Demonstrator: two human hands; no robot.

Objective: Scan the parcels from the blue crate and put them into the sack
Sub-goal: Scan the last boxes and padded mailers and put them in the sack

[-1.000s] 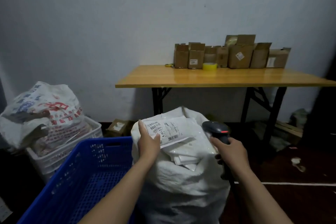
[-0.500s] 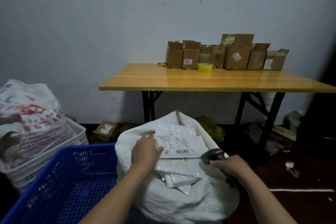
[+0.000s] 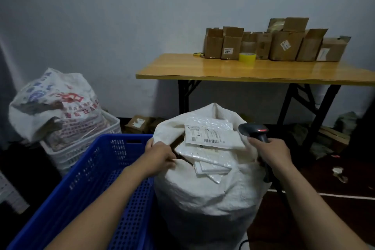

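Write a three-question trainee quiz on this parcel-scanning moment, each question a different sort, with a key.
1. True or false: the left hand grips the rim of the white sack.
2. Multiple choice: the right hand holds
A. a roll of yellow tape
B. the barcode scanner
C. a cardboard box
3. Fill in: the labelled parcel lies on top of the other parcels in the ____.

Key: 1 true; 2 B; 3 sack. The yellow tape sits on the wooden table by the cardboard boxes. No parcel shows in the visible part of the blue crate.
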